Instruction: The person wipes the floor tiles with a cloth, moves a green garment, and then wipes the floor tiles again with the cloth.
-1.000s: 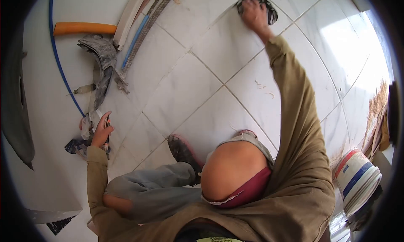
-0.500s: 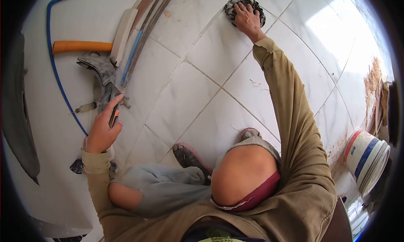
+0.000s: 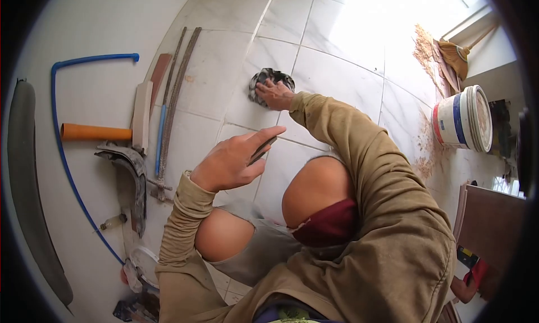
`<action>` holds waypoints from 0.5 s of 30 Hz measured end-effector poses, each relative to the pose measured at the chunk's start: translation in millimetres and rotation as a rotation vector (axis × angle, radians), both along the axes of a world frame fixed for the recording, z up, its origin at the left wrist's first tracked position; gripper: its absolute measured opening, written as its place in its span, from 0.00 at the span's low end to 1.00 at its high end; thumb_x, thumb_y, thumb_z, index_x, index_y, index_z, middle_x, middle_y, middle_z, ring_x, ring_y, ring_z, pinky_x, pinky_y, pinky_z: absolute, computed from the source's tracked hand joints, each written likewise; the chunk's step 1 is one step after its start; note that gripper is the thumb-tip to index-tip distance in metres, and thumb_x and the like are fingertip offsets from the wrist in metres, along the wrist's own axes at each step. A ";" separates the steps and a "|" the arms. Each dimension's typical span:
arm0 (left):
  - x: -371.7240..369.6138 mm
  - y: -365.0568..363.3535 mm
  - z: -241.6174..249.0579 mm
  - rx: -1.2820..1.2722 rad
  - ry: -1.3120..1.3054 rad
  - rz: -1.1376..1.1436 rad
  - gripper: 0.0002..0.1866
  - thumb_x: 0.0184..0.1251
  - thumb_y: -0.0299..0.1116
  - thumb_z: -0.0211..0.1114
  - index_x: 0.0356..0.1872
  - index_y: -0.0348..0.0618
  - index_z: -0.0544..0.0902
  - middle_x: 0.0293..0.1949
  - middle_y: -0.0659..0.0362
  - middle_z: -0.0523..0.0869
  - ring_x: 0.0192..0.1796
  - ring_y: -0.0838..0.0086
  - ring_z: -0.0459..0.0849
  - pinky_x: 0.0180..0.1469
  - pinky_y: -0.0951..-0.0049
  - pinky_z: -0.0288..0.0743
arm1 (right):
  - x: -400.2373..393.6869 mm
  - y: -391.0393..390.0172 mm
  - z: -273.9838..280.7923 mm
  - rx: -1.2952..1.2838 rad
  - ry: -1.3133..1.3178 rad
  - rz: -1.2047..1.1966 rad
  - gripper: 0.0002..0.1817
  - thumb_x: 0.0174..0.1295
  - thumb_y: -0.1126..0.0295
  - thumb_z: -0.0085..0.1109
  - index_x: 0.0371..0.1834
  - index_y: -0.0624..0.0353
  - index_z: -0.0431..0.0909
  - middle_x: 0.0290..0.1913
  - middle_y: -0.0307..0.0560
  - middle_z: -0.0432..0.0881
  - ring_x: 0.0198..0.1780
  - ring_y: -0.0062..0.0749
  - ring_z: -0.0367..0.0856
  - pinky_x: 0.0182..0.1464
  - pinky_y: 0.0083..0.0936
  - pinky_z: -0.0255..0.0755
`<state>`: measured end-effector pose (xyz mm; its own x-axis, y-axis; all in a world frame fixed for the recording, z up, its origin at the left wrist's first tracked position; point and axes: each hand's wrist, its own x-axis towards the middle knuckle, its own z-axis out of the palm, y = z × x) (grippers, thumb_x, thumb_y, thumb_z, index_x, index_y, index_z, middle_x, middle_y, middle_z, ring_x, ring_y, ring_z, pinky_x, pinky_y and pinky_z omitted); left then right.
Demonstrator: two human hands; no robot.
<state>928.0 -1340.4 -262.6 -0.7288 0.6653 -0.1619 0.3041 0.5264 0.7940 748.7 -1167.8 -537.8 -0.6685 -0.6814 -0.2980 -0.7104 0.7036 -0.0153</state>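
Note:
My right hand (image 3: 275,94) presses down, fingers spread, on a bunched black, white and grey patterned cloth (image 3: 266,79) on the white tiled floor (image 3: 314,70). In front of my knees, my left hand (image 3: 234,159) is closed around a slim dark tool (image 3: 263,150). Only its edge shows between thumb and fingers, so I cannot tell its exact kind. The index finger points along it, toward the cloth side. Grout lines (image 3: 303,143) cross the tiles close to both hands.
Along the left lie a blue pipe (image 3: 59,109), an orange pipe (image 3: 95,132), long rods (image 3: 179,87) and a grey curved piece (image 3: 135,165). On the right are a white bucket (image 3: 452,121), a broom (image 3: 453,58) and debris (image 3: 426,50). Another person's arm (image 3: 465,289) shows at lower right.
My left hand has moved right, away from the rods at the wall, with the dark tool in it. My right hand and the cloth are now nearer to me; the view has turned rightward.

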 end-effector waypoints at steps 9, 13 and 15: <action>-38.0 -8.5 -21.2 -0.049 -0.331 0.300 0.35 0.62 0.29 0.61 0.75 0.50 0.68 0.34 0.53 0.79 0.34 0.70 0.79 0.44 0.71 0.76 | -38.1 34.6 -8.9 -0.105 -0.024 0.356 0.34 0.74 0.60 0.48 0.83 0.49 0.55 0.85 0.44 0.51 0.84 0.45 0.49 0.78 0.56 0.53; -44.2 -58.7 -95.8 0.212 -0.649 0.689 0.37 0.61 0.27 0.61 0.76 0.50 0.68 0.37 0.62 0.76 0.30 0.78 0.72 0.35 0.79 0.71 | -71.2 50.9 -38.2 -0.362 -0.030 0.486 0.33 0.72 0.59 0.48 0.80 0.49 0.60 0.82 0.42 0.59 0.83 0.42 0.51 0.78 0.54 0.50; -39.7 -75.8 -103.6 0.282 -0.825 1.003 0.38 0.59 0.25 0.60 0.76 0.49 0.67 0.39 0.65 0.74 0.30 0.83 0.70 0.30 0.83 0.66 | -105.7 52.4 -35.8 -0.424 -0.019 0.526 0.31 0.71 0.59 0.48 0.78 0.49 0.63 0.81 0.41 0.61 0.82 0.41 0.54 0.78 0.53 0.51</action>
